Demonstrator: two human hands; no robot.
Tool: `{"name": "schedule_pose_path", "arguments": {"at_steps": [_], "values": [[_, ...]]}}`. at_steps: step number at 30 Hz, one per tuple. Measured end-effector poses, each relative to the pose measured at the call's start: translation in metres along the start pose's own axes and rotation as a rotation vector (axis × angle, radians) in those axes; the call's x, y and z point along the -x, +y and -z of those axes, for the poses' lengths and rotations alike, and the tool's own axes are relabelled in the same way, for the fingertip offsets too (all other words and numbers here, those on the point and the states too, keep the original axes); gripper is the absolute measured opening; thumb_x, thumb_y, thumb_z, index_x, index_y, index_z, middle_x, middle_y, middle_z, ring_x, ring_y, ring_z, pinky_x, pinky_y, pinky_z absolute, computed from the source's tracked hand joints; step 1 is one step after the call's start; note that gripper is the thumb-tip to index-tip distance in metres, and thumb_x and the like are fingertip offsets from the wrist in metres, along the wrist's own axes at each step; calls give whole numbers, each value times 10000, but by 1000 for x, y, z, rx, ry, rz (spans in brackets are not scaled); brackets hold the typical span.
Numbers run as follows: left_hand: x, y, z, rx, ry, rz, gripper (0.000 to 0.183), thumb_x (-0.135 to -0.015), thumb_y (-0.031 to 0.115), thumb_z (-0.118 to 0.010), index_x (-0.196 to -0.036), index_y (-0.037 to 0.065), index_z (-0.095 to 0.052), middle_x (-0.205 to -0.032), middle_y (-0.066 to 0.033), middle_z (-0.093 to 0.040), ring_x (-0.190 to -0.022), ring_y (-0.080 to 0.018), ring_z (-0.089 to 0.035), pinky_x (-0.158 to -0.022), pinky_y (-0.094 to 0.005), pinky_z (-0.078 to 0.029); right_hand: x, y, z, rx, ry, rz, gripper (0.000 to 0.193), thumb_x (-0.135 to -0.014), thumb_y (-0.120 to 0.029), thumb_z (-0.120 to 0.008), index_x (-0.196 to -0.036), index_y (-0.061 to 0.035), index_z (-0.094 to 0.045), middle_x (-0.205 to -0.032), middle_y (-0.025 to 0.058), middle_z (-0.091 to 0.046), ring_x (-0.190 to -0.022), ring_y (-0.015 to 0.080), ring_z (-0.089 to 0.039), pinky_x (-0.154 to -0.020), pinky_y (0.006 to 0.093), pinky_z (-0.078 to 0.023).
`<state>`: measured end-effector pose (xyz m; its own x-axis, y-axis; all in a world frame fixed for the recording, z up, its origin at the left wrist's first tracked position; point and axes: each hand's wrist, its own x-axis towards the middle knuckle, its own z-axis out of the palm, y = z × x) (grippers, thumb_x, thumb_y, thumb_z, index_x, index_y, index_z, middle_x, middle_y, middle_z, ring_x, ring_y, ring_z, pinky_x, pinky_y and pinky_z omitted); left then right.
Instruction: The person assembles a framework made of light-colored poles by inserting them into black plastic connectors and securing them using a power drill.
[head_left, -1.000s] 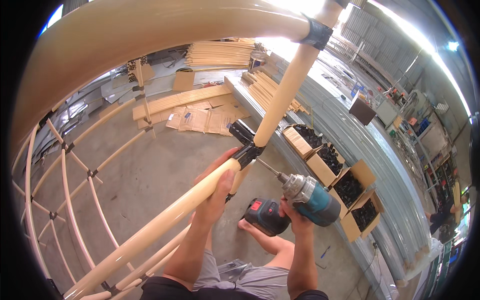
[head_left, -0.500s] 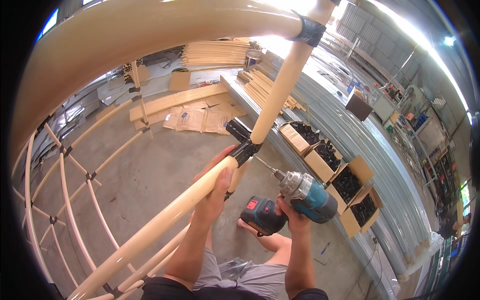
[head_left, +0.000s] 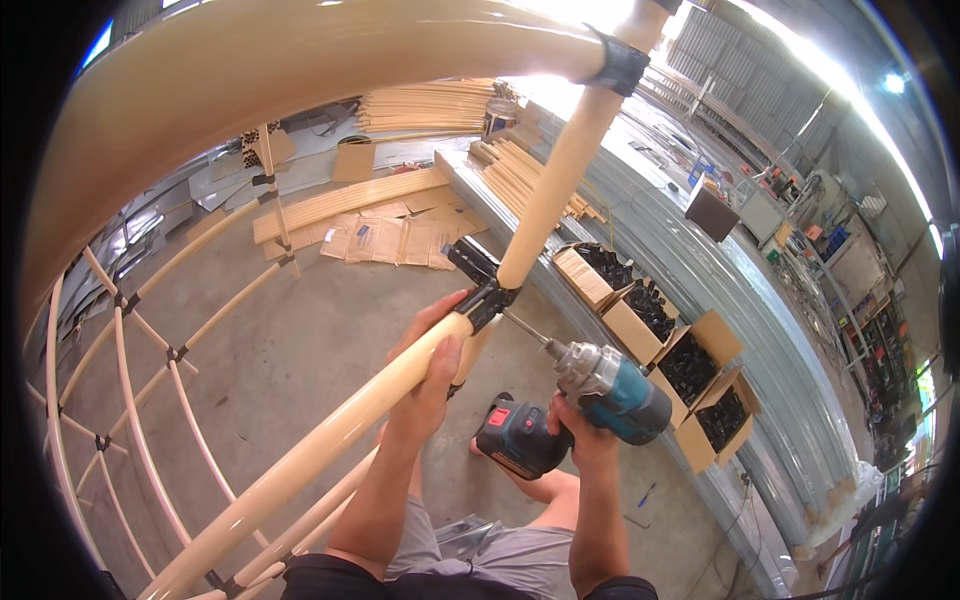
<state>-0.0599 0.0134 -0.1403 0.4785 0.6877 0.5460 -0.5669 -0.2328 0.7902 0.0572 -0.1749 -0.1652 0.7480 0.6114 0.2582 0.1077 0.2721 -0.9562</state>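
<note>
My left hand (head_left: 428, 375) is wrapped round a cream-coloured pipe (head_left: 330, 440), just below a black pipe joint (head_left: 490, 298). This joint links the pipe to a slanting upright pipe (head_left: 560, 185), and a short black socket (head_left: 470, 262) sticks out from it. In my right hand (head_left: 582, 430) is a teal and black cordless impact driver (head_left: 615, 393) with a black battery (head_left: 522, 440). Its long thin bit (head_left: 525, 328) points up and left, with the tip at the joint. Whether the tip sits in a screw is too small to tell.
A large pipe (head_left: 330, 70) crosses overhead. Pipe framework (head_left: 130, 390) stands at left. Right of me, open cardboard boxes (head_left: 715, 400) of black joints rest by long metal lengths (head_left: 760, 350). Flattened cardboard (head_left: 385, 238) and pipe bundles (head_left: 420, 105) lie beyond. A blue pen (head_left: 647, 495) lies on the floor.
The view has shifted slightly. The driver stays aimed at the joint, its bit a touch closer to it, and my left hand keeps its hold on the pipe.
</note>
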Motion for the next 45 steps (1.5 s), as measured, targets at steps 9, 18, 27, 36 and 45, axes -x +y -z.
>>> {"name": "schedule_pose_path", "arguments": {"at_steps": [9, 18, 27, 36, 45], "values": [[-2, 1, 2, -44, -45, -19, 385, -966, 124, -507, -1318, -29, -542, -1257, -118, -621, -1163, -180, -565, -1017, -322, -430, 5, 4, 2, 25, 5, -12, 260, -850, -33, -702, -1084, 36, -612, -811, 71, -625, -624, 167, -581, -595, 296, -472], [-9, 1, 0, -54, -50, 99, 453, -883, 3, -661, -1324, -2, -556, -1200, -74, -641, -1056, -113, -578, -910, -244, -455, 8, 5, 8, 307, 47, 132, 290, -783, -28, -793, -1034, -17, -649, -822, 43, -654, -662, 132, -604, -598, 270, -480], [-13, 1, 3, -110, -78, 73, 479, -833, -21, -732, -1291, -13, -591, -1163, -83, -675, -1033, -116, -608, -902, -260, -488, 13, 13, 1, 180, 108, 14, 261, -776, -7, -797, -989, -33, -649, -788, 40, -643, -674, 140, -619, -623, 282, -504], [-8, -7, -4, 24, 15, 17, 440, -842, -36, -711, -1264, -14, -587, -1239, -114, -658, -1082, -127, -604, -948, -264, -466, 21, 23, 9, 319, 112, 53, 273, -770, -17, -815, -994, -35, -660, -787, 15, -640, -675, 118, -598, -618, 263, -483], [-7, -17, 19, -172, -69, 14, 522, -837, 63, -756, -1316, 10, -557, -1237, -88, -664, -1077, -153, -626, -956, -292, -474, 41, 62, 17, 146, 80, -57, 252, -813, -79, -798, -1031, -42, -677, -906, 12, -681, -807, 110, -627, -725, 287, -511]]}}
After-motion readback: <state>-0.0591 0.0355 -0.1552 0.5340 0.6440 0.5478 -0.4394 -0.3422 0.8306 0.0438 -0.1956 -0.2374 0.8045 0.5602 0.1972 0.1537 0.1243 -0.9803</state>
